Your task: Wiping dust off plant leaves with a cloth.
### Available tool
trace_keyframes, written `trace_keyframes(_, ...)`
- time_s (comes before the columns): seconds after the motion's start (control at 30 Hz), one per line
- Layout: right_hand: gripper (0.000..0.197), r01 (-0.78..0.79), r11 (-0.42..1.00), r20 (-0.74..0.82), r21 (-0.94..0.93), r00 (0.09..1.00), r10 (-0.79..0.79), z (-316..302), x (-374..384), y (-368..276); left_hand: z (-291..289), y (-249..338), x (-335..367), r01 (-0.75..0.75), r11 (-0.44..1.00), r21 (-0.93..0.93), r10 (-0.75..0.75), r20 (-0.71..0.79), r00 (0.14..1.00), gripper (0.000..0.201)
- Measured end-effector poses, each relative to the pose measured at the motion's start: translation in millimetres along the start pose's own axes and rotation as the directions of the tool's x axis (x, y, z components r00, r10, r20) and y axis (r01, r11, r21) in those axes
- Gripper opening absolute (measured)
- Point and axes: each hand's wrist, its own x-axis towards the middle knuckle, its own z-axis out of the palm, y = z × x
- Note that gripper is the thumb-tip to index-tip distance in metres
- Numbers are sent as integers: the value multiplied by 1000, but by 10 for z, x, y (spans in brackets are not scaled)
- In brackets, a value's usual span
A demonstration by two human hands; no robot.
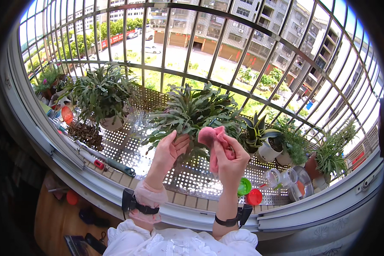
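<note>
Wiping work at the middle plant, pink cloth in hand

In front of the middle plant (192,106), the right hand (233,160) pinches a bunched pink cloth (210,137) between thumb and fingers, just before its right-hand leaves. The left hand (170,149) is spread and empty, palm up, at the plant's lower left leaves. The step looks like leaf cleaning; the next move probably calls for the left hand to support a leaf while the cloth is drawn along it, gently, since the stems could snap.

Right of the plant and nearer the sill lie a green lid (244,186) and a red lid (254,196). Left of the plant stands another leafy plant (100,91); beyond it all rise the window bars (277,37).

Whether the left fingertips touch a leaf, I cannot tell. The right fingers cover part of the cloth, and the middle plant's pot is hard to make out behind the hands and foliage.
</note>
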Motion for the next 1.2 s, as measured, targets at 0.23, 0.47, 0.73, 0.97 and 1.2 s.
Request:
trace_keyframes(0.23,37,328,698,189,-636,944,-271,522,160,366,158,-49,-87,-96,993,-62,96,-3,995,31)
trace_keyframes(0.47,40,348,629,195,-696,934,-301,637,-142,443,115,30,-122,20,966,-258,47,250,967,75)
trace_keyframes(0.73,47,500,564,351,-656,865,-359,592,-343,397,136,105,-204,50,985,-164,-16,201,980,88)
trace_keyframes(0.97,41,506,699,416,-505,853,-316,476,-389,367,205,115,-215,85,981,-172,-55,173,983,93)
trace_keyframes(1.2,37,-77,993,235,-86,967,95,166,-285,199,-12,60,-144,116,958,-261,-59,218,974,93)
